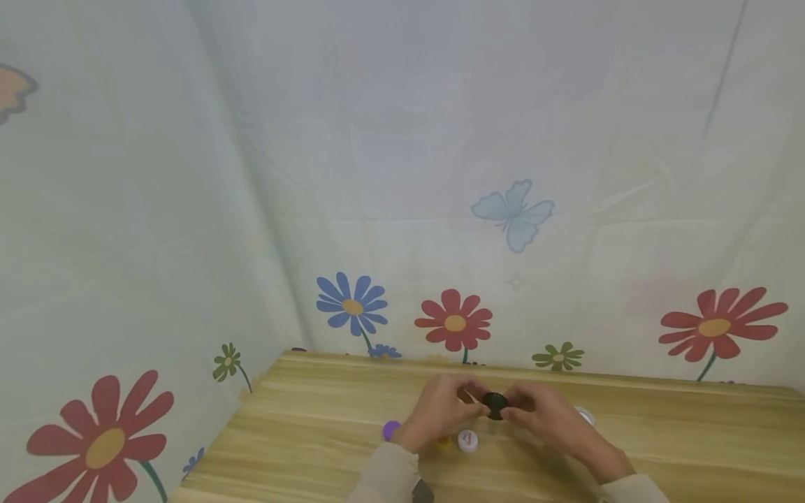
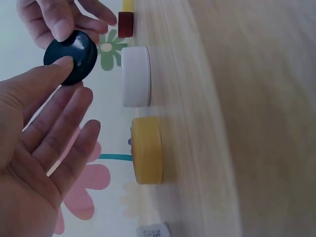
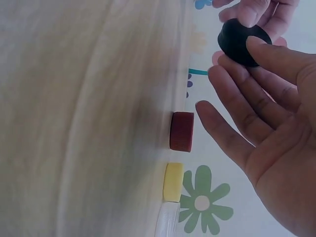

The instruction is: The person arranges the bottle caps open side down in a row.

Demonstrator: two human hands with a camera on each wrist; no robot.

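Observation:
Both hands meet over the table around one glossy black round cap [image 1: 495, 405]. My left hand [image 1: 443, 409] pinches its left side, thumb on its face and fingers behind. On the opposite side my right hand [image 1: 544, 413] grips it between thumb and fingertips. In the left wrist view, the black cap [image 2: 74, 57] is tilted and held above the tabletop. A ridge around its edge shows in the right wrist view, where the other fingers of the right hand [image 3: 269, 111] spread below it.
On the wooden table [image 1: 302, 419] stand a purple cap [image 1: 391, 429], a yellow cap [image 2: 147, 150] and a white printed cap [image 1: 468, 441]. Toward the right are a dark red ribbed cap [image 3: 181, 132], another yellow cap [image 3: 173, 181] and a clear one [image 3: 168, 219]. A flowered curtain [image 1: 402, 175] hangs behind.

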